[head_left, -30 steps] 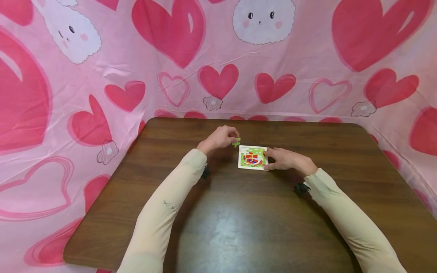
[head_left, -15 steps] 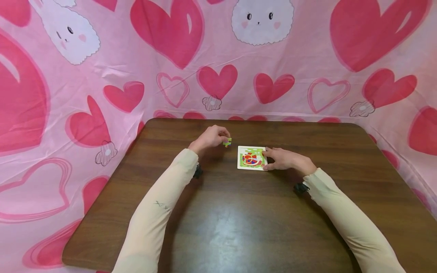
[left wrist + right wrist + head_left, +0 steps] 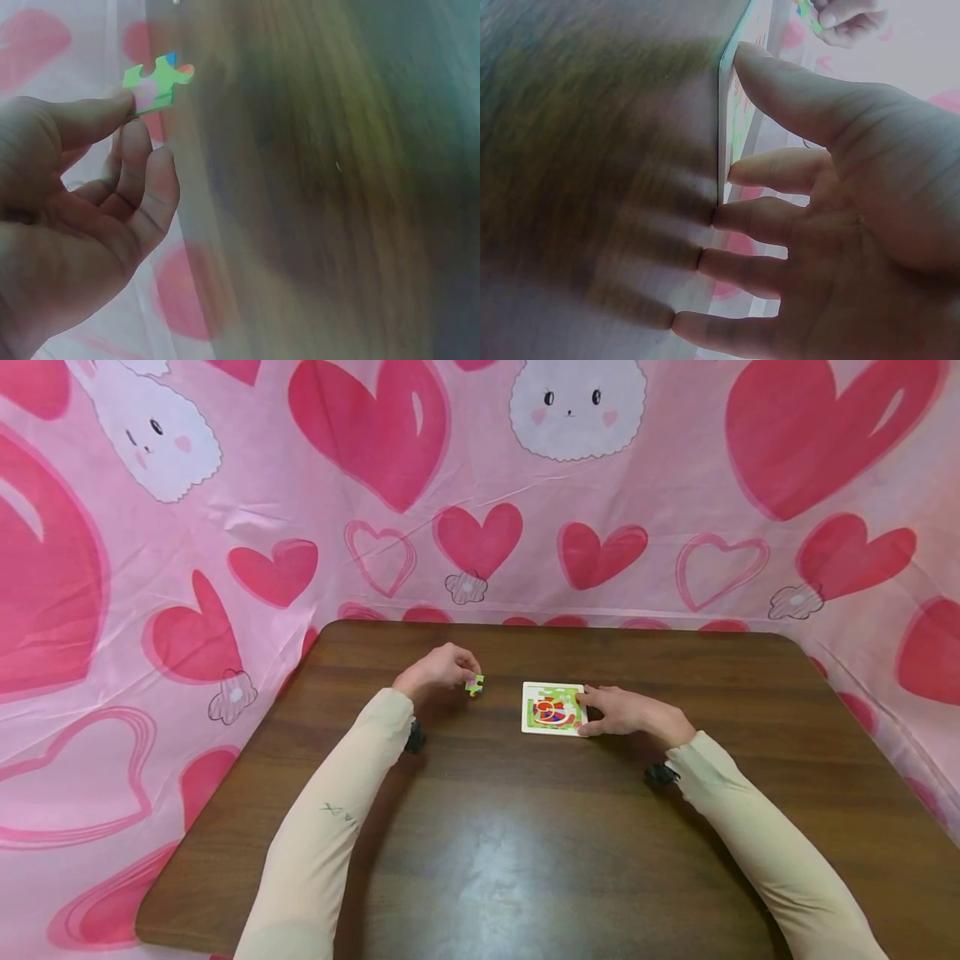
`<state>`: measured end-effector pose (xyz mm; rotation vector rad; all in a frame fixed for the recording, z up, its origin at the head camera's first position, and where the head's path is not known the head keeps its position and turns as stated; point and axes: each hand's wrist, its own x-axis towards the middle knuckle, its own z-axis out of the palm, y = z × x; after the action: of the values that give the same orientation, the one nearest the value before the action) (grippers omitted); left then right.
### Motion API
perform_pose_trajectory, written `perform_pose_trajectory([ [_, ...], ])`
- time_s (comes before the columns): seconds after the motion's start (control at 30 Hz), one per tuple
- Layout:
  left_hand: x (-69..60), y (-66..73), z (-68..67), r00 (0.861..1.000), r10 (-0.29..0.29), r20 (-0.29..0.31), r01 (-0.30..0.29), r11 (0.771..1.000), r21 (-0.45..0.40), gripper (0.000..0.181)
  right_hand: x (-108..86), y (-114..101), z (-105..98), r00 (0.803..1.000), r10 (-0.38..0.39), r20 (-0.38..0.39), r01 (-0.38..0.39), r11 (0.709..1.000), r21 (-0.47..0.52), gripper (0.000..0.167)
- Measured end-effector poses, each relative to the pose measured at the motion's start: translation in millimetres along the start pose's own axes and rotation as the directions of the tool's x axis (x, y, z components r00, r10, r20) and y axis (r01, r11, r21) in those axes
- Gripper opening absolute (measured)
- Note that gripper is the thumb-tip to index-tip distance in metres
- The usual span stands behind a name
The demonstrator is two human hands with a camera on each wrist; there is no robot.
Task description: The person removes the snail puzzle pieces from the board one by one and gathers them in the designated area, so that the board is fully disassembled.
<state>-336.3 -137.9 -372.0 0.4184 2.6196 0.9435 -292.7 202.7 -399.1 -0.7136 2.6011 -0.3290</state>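
Observation:
Between the thumb and fingers of my left hand (image 3: 447,667) a small jigsaw puzzle piece (image 3: 154,86) is pinched, green with pink, blue and orange patches. In the head view the piece is raised near the tabletop, left of a square puzzle board (image 3: 531,727). That board has a white frame and a green picture with a red and blue spiral snail-like figure; pale gaps show near its top. My right hand (image 3: 626,708) rests at the board's right edge, its thumb and index finger touching the frame. In the right wrist view, its other fingers are spread with tips on the table.
A brown wooden table (image 3: 480,827) lies under both hands. Behind and beside it hangs a pink cloth (image 3: 315,485) with hearts and white animal faces. Dark wrist devices (image 3: 662,774) sit below both wrists.
My left hand has moved left and slightly nearer, carrying the puzzle piece away from the board and turning it. My right hand and the board have stayed in place.

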Motion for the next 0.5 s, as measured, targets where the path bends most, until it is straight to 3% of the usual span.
perform_pose_trajectory([
  [0.23, -1.5, -12.5, -5.4, 0.997, -0.067, 0.037, 0.069, 0.997, -0.041, 0.012, 0.1, 0, 1, 1.0, 0.001, -0.01, -0.001, 1.0, 0.009, 0.078],
  [0.5, 1.5, -22.5, -6.7, 0.994, -0.101, 0.036, 0.101, 0.995, -0.004, 0.012, -0.2, -2, 2, 1.0, 0.004, -0.016, -0.004, 1.0, 0.022, 0.078],
])
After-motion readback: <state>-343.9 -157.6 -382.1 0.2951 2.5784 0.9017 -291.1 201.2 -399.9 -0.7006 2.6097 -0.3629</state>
